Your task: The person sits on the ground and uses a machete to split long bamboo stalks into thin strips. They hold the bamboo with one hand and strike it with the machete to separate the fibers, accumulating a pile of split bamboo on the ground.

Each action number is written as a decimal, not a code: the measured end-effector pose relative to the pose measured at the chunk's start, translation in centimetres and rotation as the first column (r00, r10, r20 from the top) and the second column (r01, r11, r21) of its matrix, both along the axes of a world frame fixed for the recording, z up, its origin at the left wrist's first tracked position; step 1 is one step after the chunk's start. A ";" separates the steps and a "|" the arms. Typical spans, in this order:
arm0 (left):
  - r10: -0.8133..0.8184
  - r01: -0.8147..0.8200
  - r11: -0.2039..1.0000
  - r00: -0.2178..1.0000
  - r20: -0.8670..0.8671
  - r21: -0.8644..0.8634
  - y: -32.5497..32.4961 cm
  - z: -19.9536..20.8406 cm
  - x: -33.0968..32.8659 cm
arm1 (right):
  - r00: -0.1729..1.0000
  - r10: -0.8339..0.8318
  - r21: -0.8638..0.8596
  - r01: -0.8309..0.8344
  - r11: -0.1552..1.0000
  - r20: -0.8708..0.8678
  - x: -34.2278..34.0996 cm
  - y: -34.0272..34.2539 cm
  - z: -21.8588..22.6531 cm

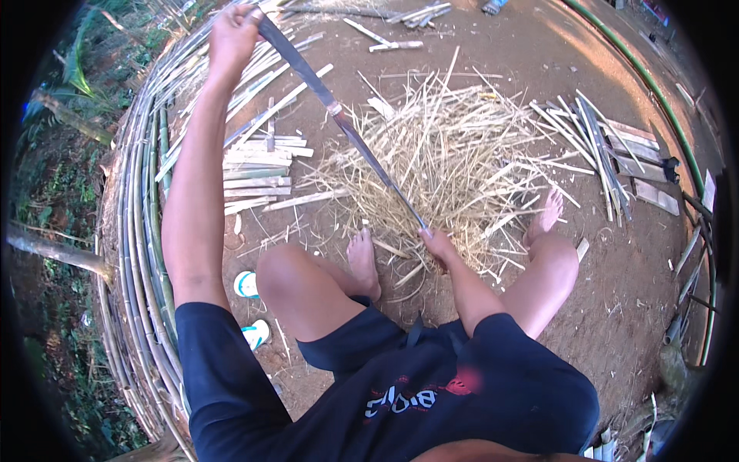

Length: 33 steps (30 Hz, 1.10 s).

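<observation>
A long, dark, flat bamboo strip with a pale node-like band partway along slants from upper left to lower middle. Raised high on the left, my left hand grips its upper end between thumb and fingers. My right hand is closed at the lower end, low between my knees; a narrow bluish-grey length shows there, and I cannot tell whether it is a blade or the strip's edge. Beneath the strip lies a wide heap of pale shavings and thin splints, reaching my bare feet.
Left of the heap are stacked short split bamboo slats. Long bamboo poles line the left edge. Splints and flat boards lie at right. White-and-teal sandals rest by my left leg. A green pole curves along the far right.
</observation>
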State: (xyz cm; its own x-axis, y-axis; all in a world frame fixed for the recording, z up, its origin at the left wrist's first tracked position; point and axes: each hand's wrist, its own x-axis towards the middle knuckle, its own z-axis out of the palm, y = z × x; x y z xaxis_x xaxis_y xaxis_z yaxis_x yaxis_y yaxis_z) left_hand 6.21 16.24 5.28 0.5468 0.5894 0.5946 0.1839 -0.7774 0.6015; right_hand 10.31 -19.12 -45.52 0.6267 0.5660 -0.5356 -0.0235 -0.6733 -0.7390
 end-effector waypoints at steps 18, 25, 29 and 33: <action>-0.417 0.429 0.901 0.898 0.138 -0.067 -9.2 11.3 -0.9 | 0.987 -0.138 0.570 0.161 0.806 -0.084 1.9 3.0 28.0; -0.511 0.556 0.818 0.820 0.260 -0.147 -10.8 10.0 4.4 | 0.983 -0.144 0.800 0.180 0.572 -0.118 0.4 2.1 26.6; -0.514 0.546 0.814 0.836 0.190 -0.199 -9.0 10.3 6.9 | 0.951 -0.183 0.859 0.305 0.412 -0.250 -1.6 2.5 27.0; -0.212 0.093 0.855 0.961 0.180 0.511 -10.5 3.2 5.7 | 0.880 -0.283 0.780 0.471 0.412 -0.382 -1.0 0.2 27.9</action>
